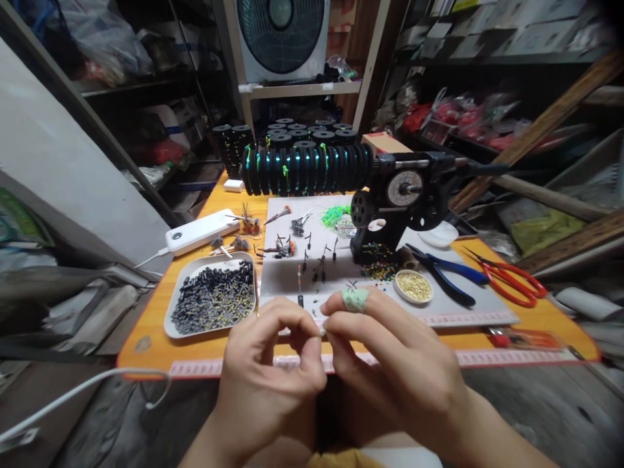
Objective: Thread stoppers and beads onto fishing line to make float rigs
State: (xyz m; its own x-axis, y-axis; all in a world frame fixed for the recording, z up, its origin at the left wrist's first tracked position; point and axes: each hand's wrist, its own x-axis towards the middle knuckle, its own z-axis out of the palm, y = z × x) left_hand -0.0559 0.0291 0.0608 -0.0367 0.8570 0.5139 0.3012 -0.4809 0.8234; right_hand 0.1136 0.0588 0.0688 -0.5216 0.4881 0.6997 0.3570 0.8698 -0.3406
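My left hand (280, 364) and my right hand (390, 351) meet over the front edge of the orange table (146, 338). Both are closed, with their fingertips pinched together around something too small to make out. A green wrap (355, 300) covers part of my right index finger. Just beyond my fingers, a few tiny pieces and a thin float-like stick (299, 279) lie on the grey board (283, 286). To the left stands a white tray (170, 318) of small dark tubes. On the right is a small dish (414, 301) of gold bits.
A black winder with line spools (307, 170) stands across the back of the board. Blue-handled pliers (451, 266) and red scissors (517, 279) lie right. A white power bank (202, 232) is at left, a fan (283, 32) behind. Multicoloured beads (380, 263) lie by the winder.
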